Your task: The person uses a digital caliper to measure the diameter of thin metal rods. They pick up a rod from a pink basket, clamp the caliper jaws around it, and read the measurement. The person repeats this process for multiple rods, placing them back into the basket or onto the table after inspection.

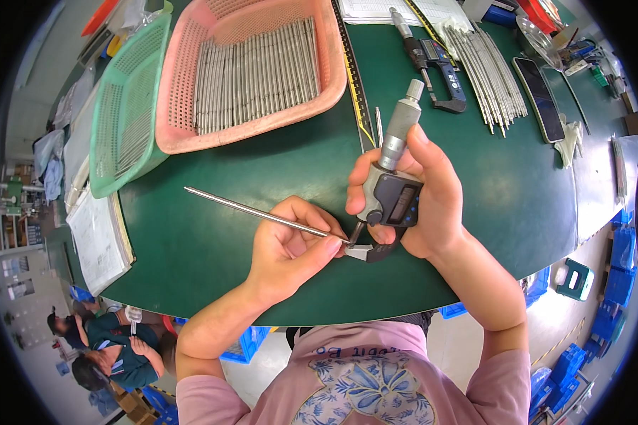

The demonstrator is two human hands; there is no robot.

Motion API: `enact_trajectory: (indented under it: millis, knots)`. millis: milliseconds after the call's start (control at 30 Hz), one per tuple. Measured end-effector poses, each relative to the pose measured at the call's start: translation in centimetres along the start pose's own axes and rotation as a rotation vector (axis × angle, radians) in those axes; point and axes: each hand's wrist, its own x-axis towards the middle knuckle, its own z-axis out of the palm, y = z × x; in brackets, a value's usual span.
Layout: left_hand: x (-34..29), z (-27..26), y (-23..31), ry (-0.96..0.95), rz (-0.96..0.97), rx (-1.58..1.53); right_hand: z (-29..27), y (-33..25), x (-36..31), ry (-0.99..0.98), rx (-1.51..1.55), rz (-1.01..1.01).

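My left hand (290,248) pinches a slim metal rod (241,207) close to its right end, and the rod's other end points up and to the left. That right end sits at the jaws of a digital micrometer (393,195); whether the jaws touch it I cannot tell. Wrapped round the micrometer's frame is my right hand (432,191), its thumb up along the grey thimble. The small display faces up. Both hands are above the green table (213,262), near its front edge.
A pink basket (252,134) of many metal rods stands at the far left, beside a green basket (106,166) of rods. Farther right lie a second micrometer (432,64), a bundle of rods (489,81) and a phone (539,99). Papers (99,241) lie left. Two people (120,347) are at lower left.
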Motion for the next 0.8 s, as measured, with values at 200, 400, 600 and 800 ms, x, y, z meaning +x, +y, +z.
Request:
enact_trajectory:
  millis: [200, 400, 600, 800]
  knots:
    - [0.02, 0.05, 0.13, 0.022, 0.002, 0.01, -0.01, -0.12, -0.01, -0.006, -0.001, 0.001]
    - [0.11, 0.17, 0.34, 0.063, -0.039, 0.036, -0.07, -0.13, -0.05, -0.016, -0.011, 0.002]
    - [0.0, 0.05, 0.41, 0.064, -0.06, 0.015, 0.17, -0.1, -0.07, -0.008, -0.023, 0.0]
    - [0.06, -0.13, 0.52, 0.013, -0.057, -0.02, 0.0, -0.22, 0.13, -0.015, 0.057, 0.086]
